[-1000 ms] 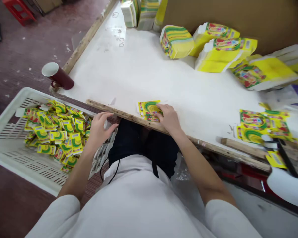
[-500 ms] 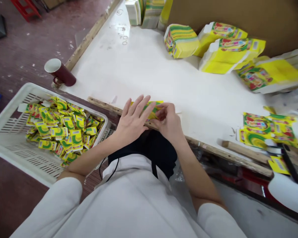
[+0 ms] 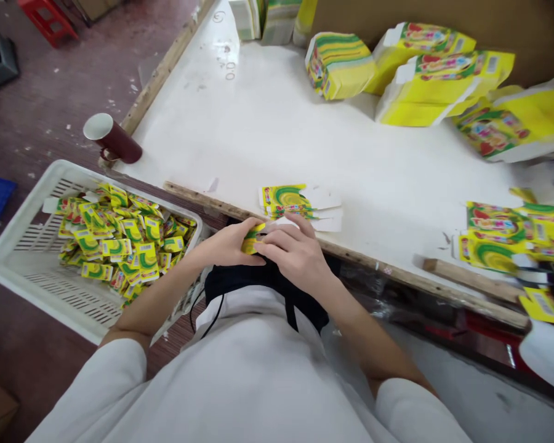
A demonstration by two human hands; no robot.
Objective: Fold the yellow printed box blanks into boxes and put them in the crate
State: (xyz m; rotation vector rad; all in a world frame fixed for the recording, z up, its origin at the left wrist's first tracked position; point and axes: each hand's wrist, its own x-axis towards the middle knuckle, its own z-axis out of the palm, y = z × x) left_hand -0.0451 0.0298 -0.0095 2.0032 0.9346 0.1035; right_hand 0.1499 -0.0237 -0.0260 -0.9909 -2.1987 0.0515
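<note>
Just off the table's front edge, my left hand (image 3: 234, 244) is closed around a small yellow and green carton (image 3: 253, 239). My right hand (image 3: 295, 244) meets it from the right, its bent fingers at the carton's open end. Behind my hands, a few flat printed cartons (image 3: 286, 197) with white flaps lie at the edge of the white table (image 3: 258, 135). Left of my left arm, a white plastic basket (image 3: 23, 264) holds many small folded cartons (image 3: 132, 246).
A maroon mug (image 3: 120, 143) stands at the table's left corner. Carton stacks (image 3: 443, 86) line the back right. More flat cartons (image 3: 498, 227) lie at the right, beside a wooden strip (image 3: 471, 278). A red stool (image 3: 50, 21) is on the floor.
Both hands have moved from the table edge toward my body, with a carton between them. The flat cartons that were under my hands are now uncovered. The view has shifted slightly.
</note>
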